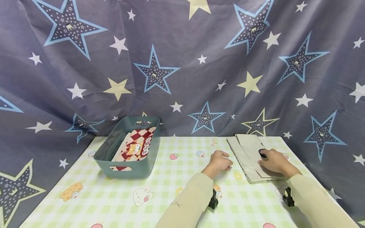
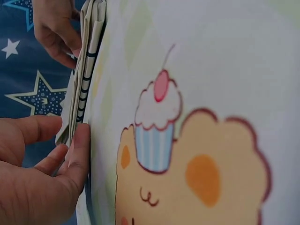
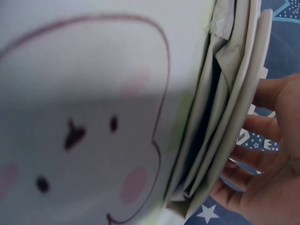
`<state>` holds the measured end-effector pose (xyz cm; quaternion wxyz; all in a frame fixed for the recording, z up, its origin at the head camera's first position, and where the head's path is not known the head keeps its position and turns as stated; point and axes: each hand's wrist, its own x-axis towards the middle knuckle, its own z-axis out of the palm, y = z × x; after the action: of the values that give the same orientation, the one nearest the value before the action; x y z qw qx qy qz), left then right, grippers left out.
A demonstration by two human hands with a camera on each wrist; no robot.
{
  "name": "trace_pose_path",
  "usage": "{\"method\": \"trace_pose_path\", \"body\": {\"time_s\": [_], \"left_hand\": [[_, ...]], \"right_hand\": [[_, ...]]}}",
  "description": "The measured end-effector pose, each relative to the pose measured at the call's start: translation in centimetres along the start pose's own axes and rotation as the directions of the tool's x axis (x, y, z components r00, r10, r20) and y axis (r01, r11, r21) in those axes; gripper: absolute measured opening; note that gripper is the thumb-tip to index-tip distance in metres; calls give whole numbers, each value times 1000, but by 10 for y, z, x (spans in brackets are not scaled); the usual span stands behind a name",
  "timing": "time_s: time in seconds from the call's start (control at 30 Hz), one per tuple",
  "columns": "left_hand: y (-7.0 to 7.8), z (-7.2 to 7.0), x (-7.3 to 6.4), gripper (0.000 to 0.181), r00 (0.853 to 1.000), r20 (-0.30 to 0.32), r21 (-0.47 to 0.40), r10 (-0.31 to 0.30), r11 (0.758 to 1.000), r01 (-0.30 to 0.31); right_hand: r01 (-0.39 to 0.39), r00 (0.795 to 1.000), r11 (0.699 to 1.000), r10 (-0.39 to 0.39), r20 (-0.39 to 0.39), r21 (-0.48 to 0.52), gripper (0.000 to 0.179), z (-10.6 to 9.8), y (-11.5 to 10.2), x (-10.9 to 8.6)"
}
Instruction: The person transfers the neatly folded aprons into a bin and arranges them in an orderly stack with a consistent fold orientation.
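Note:
A folded beige cloth [image 1: 248, 152] lies in several layers on the right of the table, with dark stripes along its lower layers in the left wrist view. My right hand [image 1: 274, 161] rests on top of it, beside a black mark [image 1: 263, 154]. Its fingers [image 3: 260, 157] reach spread over the upper layer in the right wrist view. Just left of the cloth, my left hand [image 1: 219, 161] hovers low with loosely bent fingers and holds nothing. From the left wrist, that hand's fingertips overlap the cloth's near edge.
A grey-green plastic basket [image 1: 128, 171] stands at the back left, holding a red-and-cream checked item [image 1: 138, 145] with a cartoon print. The table has a green checked cover [image 1: 114, 202]. Behind it hangs a dark star-patterned curtain [image 1: 182, 85].

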<state>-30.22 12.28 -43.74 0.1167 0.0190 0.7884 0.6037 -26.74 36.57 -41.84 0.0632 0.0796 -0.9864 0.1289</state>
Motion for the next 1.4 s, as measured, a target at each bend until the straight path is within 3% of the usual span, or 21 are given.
{"method": "trace_pose_path", "body": {"time_s": [0.23,0.53,0.77,1.0,1.1,1.17,1.4], "left_hand": [[0,-1,-2,34,1000,-5,-69,-3,998,2],[2,-3,-9,38,999,33,-189,-15,982,21],[3,-4,-11,39,998,61,-243,-29,969,44],[3,-2,-11,38,996,68,-319,-62,944,81],[5,0,-12,38,996,57,-344,-75,935,90],[6,2,-12,37,995,35,-356,-91,930,98],[8,7,-13,29,987,-42,-408,-156,904,126]], "right_hand": [[25,1000,999,-25,11,39,56,3,-8,2],[89,995,987,-93,28,136,53,-1,-14,5],[37,999,978,-35,-14,205,30,-4,-13,5],[-72,997,957,72,12,282,33,-5,-3,6],[-162,987,926,148,67,340,38,-4,2,6],[-234,972,890,204,118,390,42,-3,5,6],[-412,911,698,313,268,586,33,-1,9,8]]}}
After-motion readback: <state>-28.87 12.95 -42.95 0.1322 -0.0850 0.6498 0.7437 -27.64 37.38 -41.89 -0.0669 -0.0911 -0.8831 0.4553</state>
